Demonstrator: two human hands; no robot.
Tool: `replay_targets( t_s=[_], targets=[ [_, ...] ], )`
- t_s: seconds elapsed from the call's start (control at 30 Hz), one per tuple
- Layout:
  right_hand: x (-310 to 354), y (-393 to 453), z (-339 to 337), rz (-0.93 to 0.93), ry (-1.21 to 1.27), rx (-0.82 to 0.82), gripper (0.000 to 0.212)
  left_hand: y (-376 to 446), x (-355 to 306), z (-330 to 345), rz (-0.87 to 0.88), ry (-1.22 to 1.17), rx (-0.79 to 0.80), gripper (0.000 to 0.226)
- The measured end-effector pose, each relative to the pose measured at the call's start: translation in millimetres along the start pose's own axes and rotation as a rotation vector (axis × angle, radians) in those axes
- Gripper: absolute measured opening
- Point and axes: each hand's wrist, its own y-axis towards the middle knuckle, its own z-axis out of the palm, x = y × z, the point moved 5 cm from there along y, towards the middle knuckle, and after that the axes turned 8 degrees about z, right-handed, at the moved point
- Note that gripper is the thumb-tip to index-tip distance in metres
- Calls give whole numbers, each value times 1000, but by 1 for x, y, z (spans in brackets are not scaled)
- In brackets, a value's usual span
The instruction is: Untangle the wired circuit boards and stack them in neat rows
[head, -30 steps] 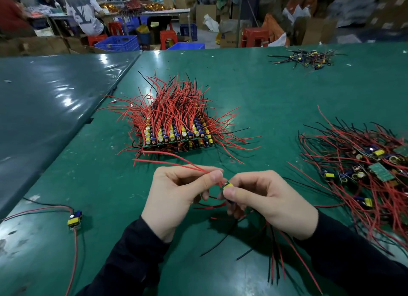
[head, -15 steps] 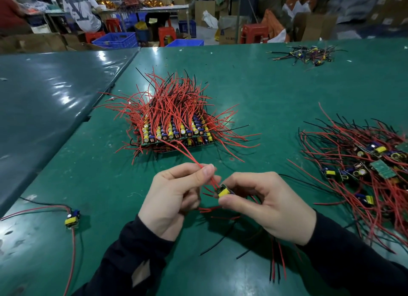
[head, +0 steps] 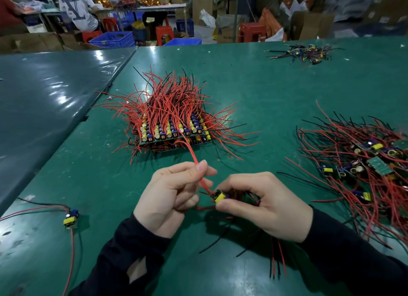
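Both hands work above the green tabletop (head: 254, 92): left hand (head: 170, 196) pinches a red wire (head: 194, 157); right hand (head: 260, 205) grips a small yellow-topped circuit board (head: 220, 196).

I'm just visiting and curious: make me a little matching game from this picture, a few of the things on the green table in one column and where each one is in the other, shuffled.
Things:
1. neat stack of boards
2. tangled pile
3. lone board
4. held board

Places:
A. near left edge of the table
B. between the left hand and right hand
C. right side
D. centre, beyond the hands

Pairs: 1-D, 2-C, 3-A, 4-B
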Motion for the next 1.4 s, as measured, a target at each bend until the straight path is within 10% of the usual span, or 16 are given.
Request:
replay_targets(
  t_s=[1.4],
  targets=[
    [2,-2,3,-1,-74,-153,16,1,-5,2,237,176,71,26]
  ],
)
